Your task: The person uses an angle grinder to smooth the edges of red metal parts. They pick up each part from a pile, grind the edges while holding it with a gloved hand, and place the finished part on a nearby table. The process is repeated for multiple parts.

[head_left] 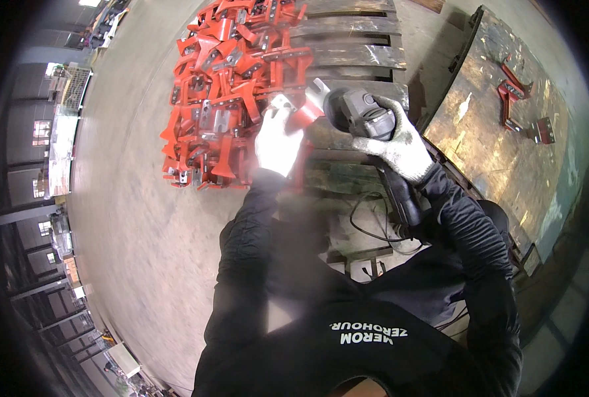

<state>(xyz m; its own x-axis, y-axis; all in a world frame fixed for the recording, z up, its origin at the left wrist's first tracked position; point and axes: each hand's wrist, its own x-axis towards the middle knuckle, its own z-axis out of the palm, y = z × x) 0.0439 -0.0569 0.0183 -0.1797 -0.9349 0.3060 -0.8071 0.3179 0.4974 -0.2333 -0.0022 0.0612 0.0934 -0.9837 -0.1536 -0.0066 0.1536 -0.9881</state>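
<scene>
My right hand (pixel 403 147), in a white work glove, is wrapped round the head of a black and grey angle grinder (pixel 367 119). The grinder's body runs back under my right forearm, and its dark disc (pixel 336 109) faces left. In my white-gloved left hand (pixel 278 142) is a red metal bracket (pixel 307 114) with a bare silvery end close to the disc. Whether disc and metal touch, I cannot tell. Just beyond and left of my left hand lies a pile of similar red brackets (pixel 225 92) with bare metal plates.
A dark slatted wooden pallet (pixel 347 63) lies ahead. On the right stands a scuffed wooden-topped table (pixel 479 126) with a red metal part (pixel 511 92) on it. A black cable (pixel 367 231) loops below the grinder. Racks and boxes line the far left.
</scene>
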